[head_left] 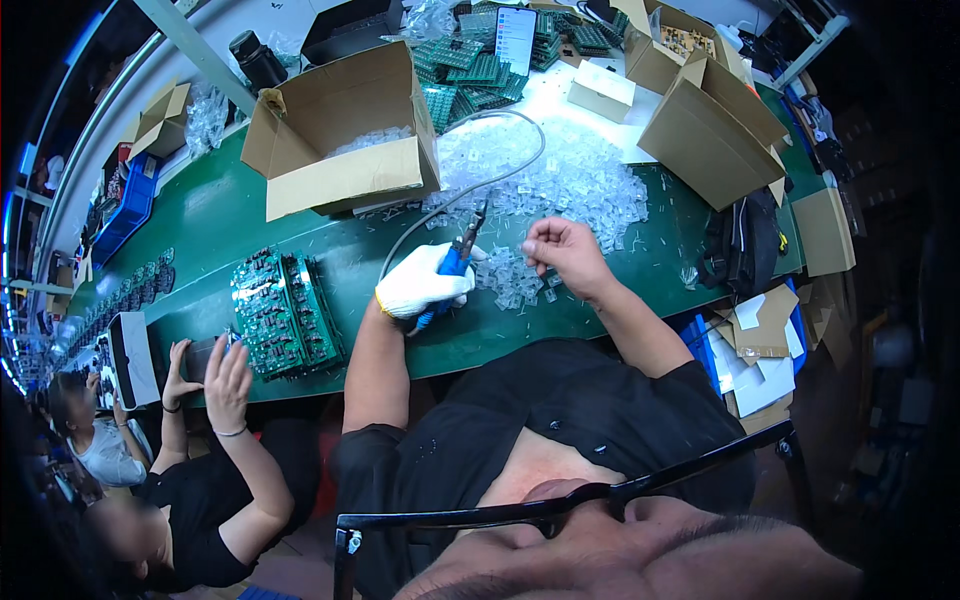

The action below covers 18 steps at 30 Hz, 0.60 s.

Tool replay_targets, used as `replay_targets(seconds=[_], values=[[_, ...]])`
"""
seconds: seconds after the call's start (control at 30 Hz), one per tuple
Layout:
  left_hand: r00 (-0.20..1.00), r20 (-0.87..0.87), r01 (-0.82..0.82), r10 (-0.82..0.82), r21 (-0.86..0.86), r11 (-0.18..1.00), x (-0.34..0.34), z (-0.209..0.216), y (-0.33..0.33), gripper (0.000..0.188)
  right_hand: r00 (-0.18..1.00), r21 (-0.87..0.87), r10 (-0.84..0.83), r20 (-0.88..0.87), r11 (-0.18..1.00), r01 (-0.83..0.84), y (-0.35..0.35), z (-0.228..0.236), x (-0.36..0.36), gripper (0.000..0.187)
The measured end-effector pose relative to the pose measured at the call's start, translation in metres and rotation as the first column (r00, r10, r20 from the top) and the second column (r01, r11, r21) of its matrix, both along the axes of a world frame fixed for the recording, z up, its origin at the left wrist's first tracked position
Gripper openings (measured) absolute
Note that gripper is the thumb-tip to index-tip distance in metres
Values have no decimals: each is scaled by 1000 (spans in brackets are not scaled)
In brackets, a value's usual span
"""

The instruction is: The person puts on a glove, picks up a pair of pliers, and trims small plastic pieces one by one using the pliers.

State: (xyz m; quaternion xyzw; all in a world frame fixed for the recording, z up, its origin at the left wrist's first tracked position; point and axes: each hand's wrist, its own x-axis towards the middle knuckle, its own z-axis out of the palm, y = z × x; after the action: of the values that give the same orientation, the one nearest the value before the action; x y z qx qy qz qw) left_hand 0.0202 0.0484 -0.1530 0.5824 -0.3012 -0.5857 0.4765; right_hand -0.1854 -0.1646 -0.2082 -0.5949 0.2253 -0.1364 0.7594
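Observation:
My left hand [420, 284], in a white glove, is wrapped round blue air nippers [455, 262], whose dark metal jaws point up and away from me. A grey hose [530, 152] loops from the tool over the work table [460, 345]. My bare right hand [568, 252] is closed, thumb and fingers pinched together; whatever they may hold is too small to make out. Below and left of its fingertips lies a small heap of clear plastic pieces [512, 282]. Beyond both hands spreads a larger pile of clear plastic pieces [590, 165].
Stacked green circuit boards [285, 315] stand left; more boards [465, 70] lie behind. An open carton [345, 180] is back left, another carton [710, 135] back right. A phone [515, 40] leans among the boards. A black bag [745, 240] sits right. A co-worker's hands [228, 385] are far left.

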Motion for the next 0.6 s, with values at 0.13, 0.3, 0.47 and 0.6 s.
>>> replay_targets(seconds=[0.13,0.3,0.47,0.6], values=[[998,-39,-47,46,-23,999,3,-7,0,54,973,-411,141,-180,888,-205,5,-4,-10,16],[1000,-7,-19,18,-24,1000,3,-8,0,55,971,-701,11,-239,690,-181,2,14,17,25],[1000,-2,-10,10,-18,1000,2,-6,-2,54,1000,-937,1,-29,348,-27,-13,-16,63,31],[1000,-1,-24,24,-24,999,4,-12,-1,53,986,-957,-41,-162,250,-147,-14,-21,77,33]])
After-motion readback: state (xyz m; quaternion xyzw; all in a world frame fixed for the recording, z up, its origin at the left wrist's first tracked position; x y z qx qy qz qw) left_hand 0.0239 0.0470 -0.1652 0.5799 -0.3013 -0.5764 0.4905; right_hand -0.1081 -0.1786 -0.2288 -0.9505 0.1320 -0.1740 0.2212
